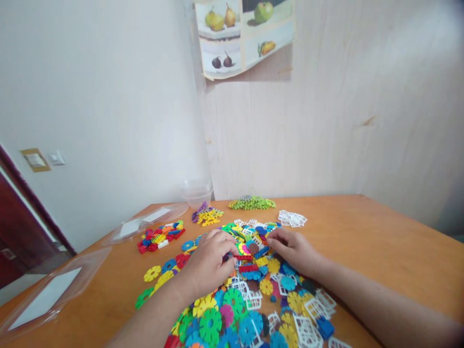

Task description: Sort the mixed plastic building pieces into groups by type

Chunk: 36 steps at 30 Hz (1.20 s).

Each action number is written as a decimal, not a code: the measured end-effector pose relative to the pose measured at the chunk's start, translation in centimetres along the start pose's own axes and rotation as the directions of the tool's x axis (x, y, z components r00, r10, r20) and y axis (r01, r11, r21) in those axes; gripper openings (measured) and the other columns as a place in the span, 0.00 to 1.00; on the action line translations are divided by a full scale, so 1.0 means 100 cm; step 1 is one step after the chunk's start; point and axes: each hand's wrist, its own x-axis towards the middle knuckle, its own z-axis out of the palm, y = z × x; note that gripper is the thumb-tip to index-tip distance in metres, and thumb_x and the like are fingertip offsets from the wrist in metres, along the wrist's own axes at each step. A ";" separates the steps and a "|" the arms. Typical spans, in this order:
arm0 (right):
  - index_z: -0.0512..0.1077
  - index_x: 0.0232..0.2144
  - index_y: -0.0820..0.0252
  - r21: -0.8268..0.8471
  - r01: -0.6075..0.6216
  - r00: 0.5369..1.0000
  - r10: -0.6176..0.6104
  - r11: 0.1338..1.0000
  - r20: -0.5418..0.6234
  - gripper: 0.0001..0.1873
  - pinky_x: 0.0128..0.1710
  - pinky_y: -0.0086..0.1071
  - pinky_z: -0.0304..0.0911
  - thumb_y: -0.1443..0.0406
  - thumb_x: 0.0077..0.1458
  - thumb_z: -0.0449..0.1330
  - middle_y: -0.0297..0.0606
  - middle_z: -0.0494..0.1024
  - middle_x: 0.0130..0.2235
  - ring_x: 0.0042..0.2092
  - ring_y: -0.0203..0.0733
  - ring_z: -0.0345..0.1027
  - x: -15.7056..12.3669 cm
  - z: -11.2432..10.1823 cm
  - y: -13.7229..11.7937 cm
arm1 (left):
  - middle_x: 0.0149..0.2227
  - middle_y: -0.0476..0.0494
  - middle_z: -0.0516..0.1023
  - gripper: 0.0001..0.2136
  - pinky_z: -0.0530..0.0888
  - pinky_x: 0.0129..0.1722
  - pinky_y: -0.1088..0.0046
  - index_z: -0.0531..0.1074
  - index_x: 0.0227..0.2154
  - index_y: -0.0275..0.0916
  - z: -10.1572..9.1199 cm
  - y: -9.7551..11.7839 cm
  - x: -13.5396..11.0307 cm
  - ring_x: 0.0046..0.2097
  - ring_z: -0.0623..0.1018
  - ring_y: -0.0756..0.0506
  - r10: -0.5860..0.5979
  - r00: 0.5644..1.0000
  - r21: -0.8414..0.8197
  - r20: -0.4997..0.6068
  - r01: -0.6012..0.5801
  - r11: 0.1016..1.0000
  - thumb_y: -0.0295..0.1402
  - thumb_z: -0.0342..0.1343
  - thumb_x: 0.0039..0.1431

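Grip of left hand (208, 263) curls fingertips-down at a red bar (242, 257), right hand (295, 251) nips close beside it, cannot tell if either holds a piece, both in the mixed pile (232, 297) on the worktop (380, 232), green heap (252, 203) and white heap (292, 218) set well behind, seemingly keeping kinds apart.

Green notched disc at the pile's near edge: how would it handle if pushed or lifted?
The green notched disc looks like thin moulded plastic, so probably stiff and light. Lying flat, it should slide rather than roll. It overlaps neighbouring discs, so a push likely drags those along.
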 end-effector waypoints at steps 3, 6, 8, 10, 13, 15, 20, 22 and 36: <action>0.75 0.34 0.57 0.057 0.024 0.998 -0.028 0.998 0.054 0.18 0.32 0.30 0.61 0.51 0.61 0.53 0.34 0.76 0.31 0.33 0.41 0.68 -0.004 0.001 -0.006 | 0.38 0.46 0.77 0.05 0.71 0.46 0.66 0.76 0.33 0.43 -0.001 -0.005 0.001 0.44 0.75 0.44 -0.093 0.996 -0.068 -0.020 0.091 0.993 0.29 0.55 0.57; 0.74 0.31 0.57 0.064 -0.004 0.998 0.000 0.998 0.060 0.22 0.30 0.30 0.60 0.48 0.61 0.52 0.33 0.72 0.28 0.32 0.40 0.65 -0.006 0.000 -0.004 | 0.38 0.47 0.79 0.06 0.72 0.44 0.68 0.76 0.35 0.42 -0.002 -0.017 0.002 0.42 0.77 0.45 -0.226 0.971 -0.189 -0.082 0.208 0.960 0.32 0.54 0.58; 0.72 0.28 0.57 0.063 -0.026 0.998 0.022 0.998 0.061 0.23 0.28 0.30 0.58 0.46 0.61 0.51 0.32 0.69 0.26 0.30 0.39 0.63 -0.007 0.001 -0.002 | 0.38 0.46 0.80 0.07 0.73 0.43 0.68 0.76 0.37 0.41 -0.005 -0.032 0.003 0.41 0.78 0.45 -0.330 0.935 -0.254 -0.133 0.290 0.923 0.34 0.54 0.58; 0.70 0.27 0.57 0.075 -0.037 0.998 0.032 0.997 0.058 0.24 0.27 0.30 0.56 0.45 0.61 0.50 0.31 0.66 0.25 0.29 0.38 0.60 -0.007 0.002 0.001 | 0.37 0.46 0.80 0.09 0.73 0.41 0.68 0.76 0.38 0.40 -0.010 -0.054 0.001 0.40 0.78 0.45 -0.433 0.880 -0.285 -0.197 0.371 0.884 0.36 0.55 0.57; 0.69 0.27 0.57 0.089 -0.047 0.997 0.042 0.995 0.059 0.25 0.27 0.30 0.56 0.44 0.61 0.50 0.31 0.65 0.25 0.29 0.38 0.59 -0.007 0.003 0.005 | 0.38 0.45 0.81 0.11 0.73 0.43 0.68 0.76 0.39 0.39 -0.022 -0.096 -0.008 0.41 0.78 0.44 -0.528 0.777 -0.253 -0.342 0.465 0.848 0.36 0.53 0.56; 0.70 0.27 0.58 0.087 -0.051 0.997 0.046 0.995 0.066 0.26 0.27 0.30 0.56 0.44 0.60 0.50 0.32 0.65 0.25 0.29 0.39 0.59 -0.006 0.004 0.007 | 0.40 0.45 0.81 0.11 0.72 0.45 0.67 0.76 0.38 0.41 -0.033 -0.124 -0.019 0.43 0.78 0.43 -0.591 0.685 -0.166 -0.426 0.583 0.795 0.36 0.53 0.56; 0.70 0.24 0.58 0.083 -0.039 0.998 0.035 0.996 0.056 0.25 0.27 0.30 0.58 0.45 0.59 0.52 0.34 0.68 0.26 0.30 0.40 0.62 -0.005 0.005 0.010 | 0.42 0.40 0.80 0.14 0.69 0.41 0.57 0.80 0.38 0.47 -0.052 -0.164 -0.048 0.45 0.75 0.33 -0.677 0.458 0.117 -0.575 0.866 0.486 0.43 0.53 0.56; 0.70 0.25 0.58 0.083 -0.032 0.998 0.027 0.996 0.055 0.25 0.28 0.31 0.59 0.45 0.59 0.52 0.35 0.69 0.27 0.31 0.41 0.63 -0.005 0.005 0.010 | 0.43 0.38 0.79 0.14 0.69 0.41 0.55 0.80 0.37 0.49 -0.052 -0.168 -0.054 0.47 0.73 0.30 -0.666 0.445 0.180 -0.599 0.885 0.429 0.45 0.52 0.56; 0.70 0.24 0.57 0.064 -0.037 0.998 0.033 0.997 0.057 0.24 0.27 0.30 0.58 0.45 0.59 0.52 0.34 0.68 0.26 0.30 0.40 0.62 -0.005 0.005 0.012 | 0.46 0.39 0.76 0.12 0.65 0.47 0.48 0.80 0.37 0.52 -0.041 -0.162 -0.049 0.52 0.68 0.30 -0.694 0.471 0.230 -0.544 0.880 0.416 0.42 0.52 0.57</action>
